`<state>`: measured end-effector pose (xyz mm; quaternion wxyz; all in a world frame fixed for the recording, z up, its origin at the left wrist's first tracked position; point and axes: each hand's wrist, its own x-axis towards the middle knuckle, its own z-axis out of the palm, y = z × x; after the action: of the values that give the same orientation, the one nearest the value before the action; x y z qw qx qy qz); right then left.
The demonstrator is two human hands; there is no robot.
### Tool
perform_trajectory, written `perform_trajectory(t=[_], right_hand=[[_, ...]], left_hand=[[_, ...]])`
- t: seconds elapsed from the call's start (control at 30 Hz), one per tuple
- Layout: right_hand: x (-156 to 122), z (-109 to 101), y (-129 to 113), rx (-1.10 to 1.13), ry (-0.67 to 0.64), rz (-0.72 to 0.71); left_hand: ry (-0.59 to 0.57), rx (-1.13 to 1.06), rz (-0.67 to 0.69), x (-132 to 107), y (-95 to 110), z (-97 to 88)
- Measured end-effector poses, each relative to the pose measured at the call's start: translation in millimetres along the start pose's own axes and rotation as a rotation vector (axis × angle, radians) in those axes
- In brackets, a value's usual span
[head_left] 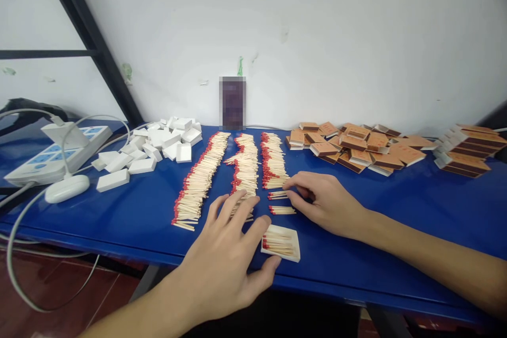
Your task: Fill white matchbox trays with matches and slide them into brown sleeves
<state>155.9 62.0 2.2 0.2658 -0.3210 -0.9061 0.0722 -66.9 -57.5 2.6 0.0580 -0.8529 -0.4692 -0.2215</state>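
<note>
My left hand (227, 251) spreads its fingers over the lower left of the matches, its thumb and index finger gripping the left end of a white matchbox tray (296, 245). Several red-tipped matches (279, 246) lie lengthwise inside that tray. My right hand (330, 203) has its thumb and index finger around the bare ends of a small group of matches (277, 195). Just below it, a second small group of matches (282, 210) lies flat on the blue table (336, 264). Directly above is the right row of matches (273, 161), heads mostly leftward.
More matches form a left row (202, 179) and a middle row (245, 163). White empty trays (158, 142) are heaped at back left, beside a power strip (59, 156) with cables. Brown matchbox sleeves (356, 142) lie piled at back right; stacked boxes (467, 150) stand farther right.
</note>
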Motion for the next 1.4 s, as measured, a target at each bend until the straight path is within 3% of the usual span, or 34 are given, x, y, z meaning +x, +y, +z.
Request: perform_trajectory(t=[0.23,1.4], right_hand=[[-2.4,0.2,0.6,-0.009,-0.071,-0.015],[1.2,-0.6,0.4,0.039,0.001,-0.041]], left_hand=[[-0.012,0.007,-0.002,0.2,-0.6,0.3],[-0.006,0.009,0.005,-0.1,-0.6,1.2]])
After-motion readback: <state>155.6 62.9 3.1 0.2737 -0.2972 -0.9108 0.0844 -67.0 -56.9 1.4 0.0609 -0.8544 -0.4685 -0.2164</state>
